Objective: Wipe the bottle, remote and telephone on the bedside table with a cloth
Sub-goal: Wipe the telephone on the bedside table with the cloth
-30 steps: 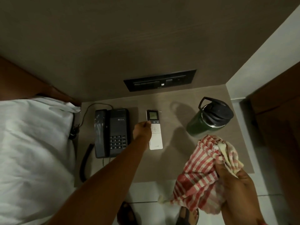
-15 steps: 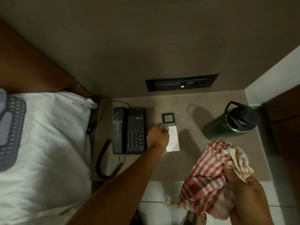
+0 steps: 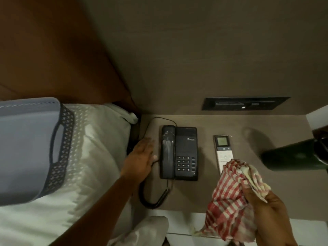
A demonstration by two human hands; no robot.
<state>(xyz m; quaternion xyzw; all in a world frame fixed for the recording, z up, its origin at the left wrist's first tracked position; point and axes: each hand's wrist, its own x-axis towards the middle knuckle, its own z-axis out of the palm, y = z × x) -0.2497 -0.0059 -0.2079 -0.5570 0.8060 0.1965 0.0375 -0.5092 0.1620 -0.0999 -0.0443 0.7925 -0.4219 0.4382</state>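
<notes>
A black telephone [image 3: 179,153] lies on the brown bedside table [image 3: 204,194], its handset on the left and its coiled cord looping at the front. My left hand [image 3: 141,158] rests flat and open just left of the handset, holding nothing. The white remote [image 3: 223,150] lies right of the telephone; its lower end is hidden under the red-and-white checked cloth [image 3: 230,197]. My right hand [image 3: 266,212] grips that bunched cloth. The dark green bottle [image 3: 292,155] with a black lid stands at the right edge, partly cut off.
A bed with white linen [image 3: 92,157] and a blue-grey basket [image 3: 28,148] lies left of the table. A black socket panel [image 3: 245,103] sits in the wall behind. A white wall corner [image 3: 317,118] is at the right; pale floor tiles [image 3: 310,231] lie in front.
My left hand has let go of the remote and moved left past the telephone to its handset side. The cloth in my right hand now overlaps the remote's lower end. The view shifted left.
</notes>
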